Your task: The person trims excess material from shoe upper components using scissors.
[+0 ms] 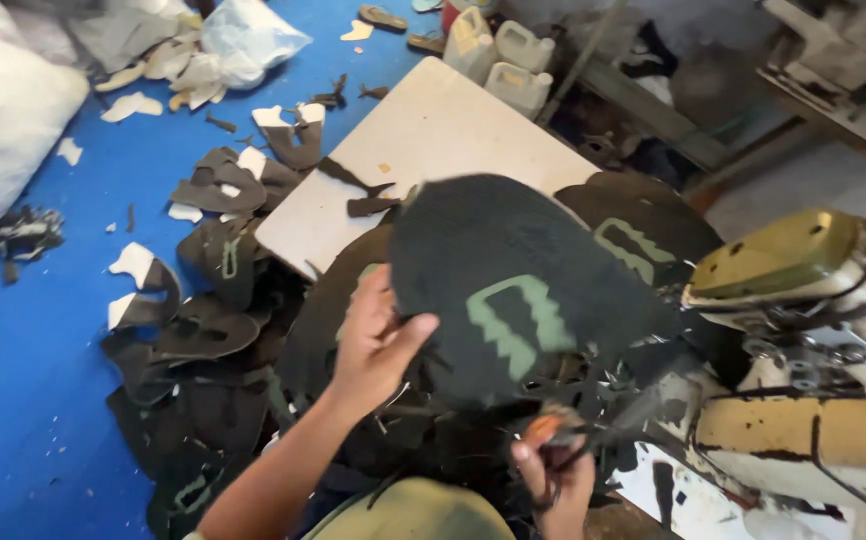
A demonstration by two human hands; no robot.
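The dark fabric piece [513,270], rounded and marked with a pale green block shape, is held up in the air above the table [433,140], tilted toward the camera. The left hand [378,340] pinches its lower left edge, its grip clamped on the cloth between thumb and fingers. Just below the piece, the right hand [553,480] has its grip closed around small scissors [578,435] with an orange handle, the blades pointing up toward the lower rim of the piece.

Behind the piece, a stack of similar dark cut pieces [643,235] lies on the table, one showing the same green mark. To the right of the piece stands a worn cream and yellow sewing machine [813,340]. Left of the piece, dark and white scraps [203,300] are strewn over the blue floor [23,400]. Beyond the table's far edge stand white plastic jugs [508,60], and a white sack [3,120] lies at the far left.
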